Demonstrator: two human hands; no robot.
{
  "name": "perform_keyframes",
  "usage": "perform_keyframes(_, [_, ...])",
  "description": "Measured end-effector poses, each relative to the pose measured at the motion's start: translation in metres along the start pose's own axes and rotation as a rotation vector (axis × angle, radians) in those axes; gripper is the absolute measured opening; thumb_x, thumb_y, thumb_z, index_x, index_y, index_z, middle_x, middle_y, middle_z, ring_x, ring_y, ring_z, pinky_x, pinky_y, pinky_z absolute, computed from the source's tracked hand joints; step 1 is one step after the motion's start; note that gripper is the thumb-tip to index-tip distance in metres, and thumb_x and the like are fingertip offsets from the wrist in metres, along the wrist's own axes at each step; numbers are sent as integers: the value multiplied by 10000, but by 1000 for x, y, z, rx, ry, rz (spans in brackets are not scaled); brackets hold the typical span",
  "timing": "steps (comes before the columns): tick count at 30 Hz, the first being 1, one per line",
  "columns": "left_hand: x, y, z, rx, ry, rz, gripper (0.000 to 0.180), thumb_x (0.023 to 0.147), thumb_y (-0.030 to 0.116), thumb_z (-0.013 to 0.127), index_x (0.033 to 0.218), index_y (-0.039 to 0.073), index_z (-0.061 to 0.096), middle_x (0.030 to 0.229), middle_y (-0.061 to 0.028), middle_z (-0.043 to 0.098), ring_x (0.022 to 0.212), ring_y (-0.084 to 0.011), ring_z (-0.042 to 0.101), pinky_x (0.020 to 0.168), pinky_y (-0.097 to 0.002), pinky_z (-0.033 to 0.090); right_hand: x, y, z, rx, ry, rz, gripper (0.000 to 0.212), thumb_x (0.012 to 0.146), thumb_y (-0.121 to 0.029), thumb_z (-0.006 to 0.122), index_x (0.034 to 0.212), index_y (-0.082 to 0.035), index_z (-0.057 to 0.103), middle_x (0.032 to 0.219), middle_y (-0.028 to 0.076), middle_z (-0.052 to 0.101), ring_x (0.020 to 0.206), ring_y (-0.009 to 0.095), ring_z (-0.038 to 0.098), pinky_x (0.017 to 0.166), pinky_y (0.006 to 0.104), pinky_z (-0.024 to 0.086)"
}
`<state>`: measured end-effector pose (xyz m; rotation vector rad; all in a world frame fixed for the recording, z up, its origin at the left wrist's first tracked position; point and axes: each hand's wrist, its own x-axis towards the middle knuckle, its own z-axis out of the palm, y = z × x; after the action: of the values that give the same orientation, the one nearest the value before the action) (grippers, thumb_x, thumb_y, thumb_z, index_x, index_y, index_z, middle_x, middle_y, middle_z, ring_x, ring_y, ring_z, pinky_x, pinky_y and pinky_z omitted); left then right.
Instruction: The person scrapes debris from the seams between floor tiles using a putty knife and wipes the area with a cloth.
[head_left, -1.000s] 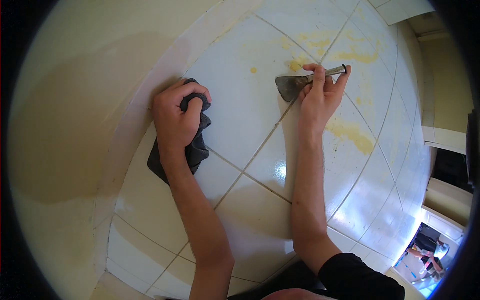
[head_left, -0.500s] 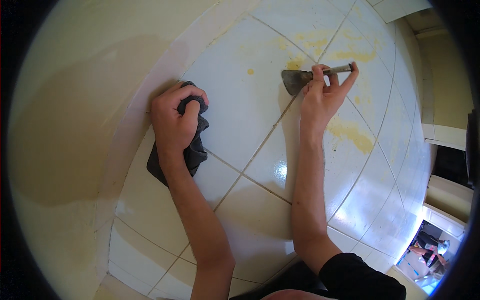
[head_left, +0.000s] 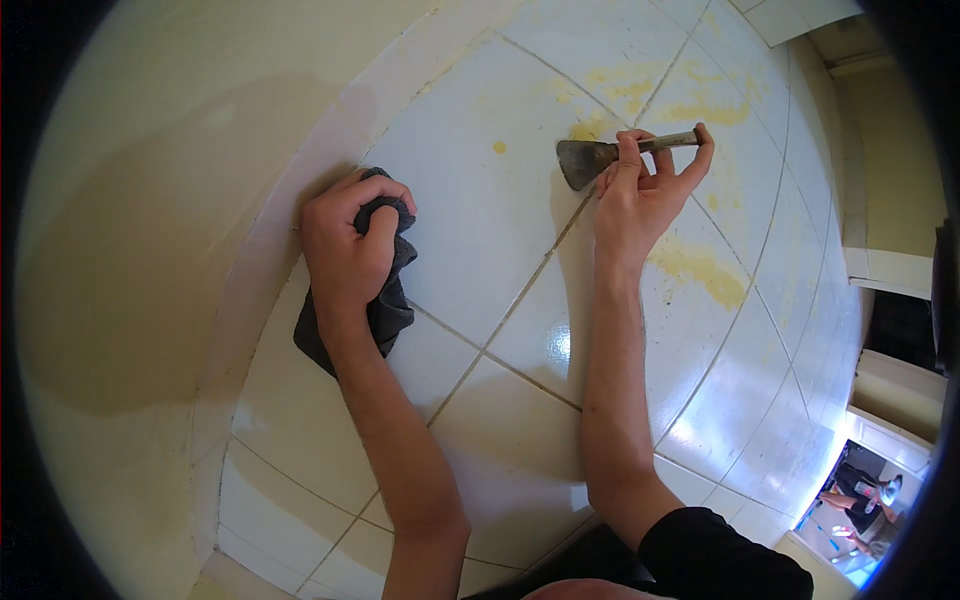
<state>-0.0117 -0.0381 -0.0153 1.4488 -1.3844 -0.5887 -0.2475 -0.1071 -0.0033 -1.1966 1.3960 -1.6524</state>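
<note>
My left hand [head_left: 345,240] is closed around a dark grey cloth [head_left: 391,312], pressed on the tiles close to the wall's base; part of the cloth hangs out below the wrist. In my right hand [head_left: 640,200] is a scraper [head_left: 585,160] with a broad dark metal blade, its worn handle lying across my fingers. The blade points left over the white tiled floor [head_left: 450,230], beside a yellow stain [head_left: 592,128]. Whether the blade's edge touches the tile, I cannot tell. More yellow smears [head_left: 700,272] lie right of my right wrist.
A cream wall [head_left: 150,230] with a pale skirting [head_left: 285,190] runs along the left. Dried yellow patches [head_left: 705,112] spread over the far tiles, and a small yellow spot [head_left: 499,147] lies between my hands. At the lower right, another person [head_left: 862,505] shows beyond a doorway.
My right hand and the scraper have shifted slightly to the left. The left hand and cloth stay nearly where they were. The distant person has moved a little.
</note>
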Motion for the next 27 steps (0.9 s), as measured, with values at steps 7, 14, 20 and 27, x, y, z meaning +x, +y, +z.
perform_keyframes(7, [0, 0, 0, -26, -2, -3, 133, 731, 6, 515, 739, -9, 647, 664, -100, 596, 595, -198, 549, 576, -312, 428, 3, 3, -3, 93, -36, 40, 728, 1009, 12, 600, 1548, -121, 129, 1089, 143, 617, 622, 90, 533, 521, 243, 436])
perform_keyframes(14, [1, 4, 1, -15, 1, -1, 131, 738, 2, 513, 738, -13, 643, 674, -102, 603, 599, -203, 556, 574, -314, 430, 0, 4, 0, 120, 26, 38, 717, 1006, 10, 607, 1534, -120, 139, 1061, 138, 620, 575, 95, 523, 485, 249, 439])
perform_keyframes(20, [0, 3, -1, -5, -3, 12, 136, 738, 2, 511, 740, -11, 646, 673, -97, 601, 595, -198, 548, 569, -314, 423, 2, 3, 0, 91, 0, 27, 707, 1004, 28, 589, 1528, -129, 142, 1055, 136, 619, 575, 97, 532, 477, 246, 441])
perform_keyframes(27, [0, 6, 0, 5, 1, -7, 134, 736, 3, 514, 742, -7, 648, 671, -96, 593, 596, -194, 545, 567, -310, 421, 1, 2, 2, 83, -15, -2, 701, 1010, 66, 529, 1525, -158, 110, 1063, 131, 605, 643, 80, 529, 523, 232, 437])
